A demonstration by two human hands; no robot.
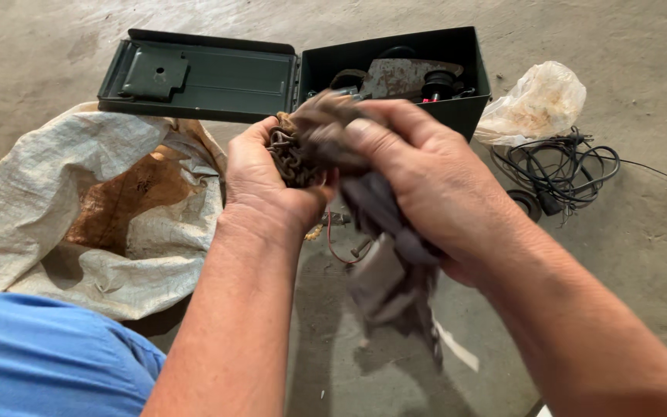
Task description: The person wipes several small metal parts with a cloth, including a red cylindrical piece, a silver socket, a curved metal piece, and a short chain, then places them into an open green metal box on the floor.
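Note:
My left hand (260, 181) is closed around a bunched, rusty chain (289, 157), held in front of me above the floor. My right hand (418, 174) grips a dark grey rag (384, 266) and presses it against the chain; the rag's loose end hangs down, blurred. Both hands meet just in front of an open dark green metal box (468, 112). Most of the chain is hidden inside my fist and under the rag.
The box holds rusty metal parts, and its lid (202, 75) lies open to the left. A white woven sack (79, 208) lies at left, a crumpled plastic bag (534, 100) and a black cable coil (557, 166) at right. Small bits lie on the concrete floor.

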